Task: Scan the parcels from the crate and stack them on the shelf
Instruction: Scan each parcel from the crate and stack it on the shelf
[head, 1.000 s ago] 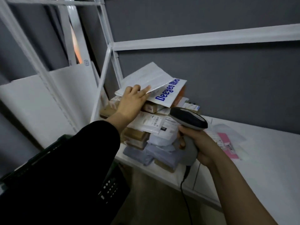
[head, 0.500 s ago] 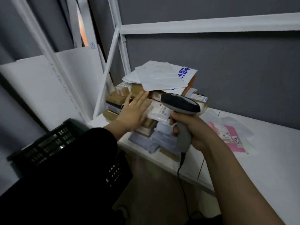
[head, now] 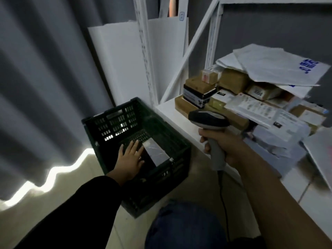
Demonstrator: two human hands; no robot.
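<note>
Left hand: fingers spread flat inside crate, fingertips at edge of grey parcel at its 2 o'clock, contact unclear | Right hand: closed round scanner handle | Stacked parcels: on shelf, 3 o'clock of crate.

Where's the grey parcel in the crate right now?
Head view, lower centre: the grey parcel lies inside the dark crate, near its right wall, just right of the left hand.
</note>
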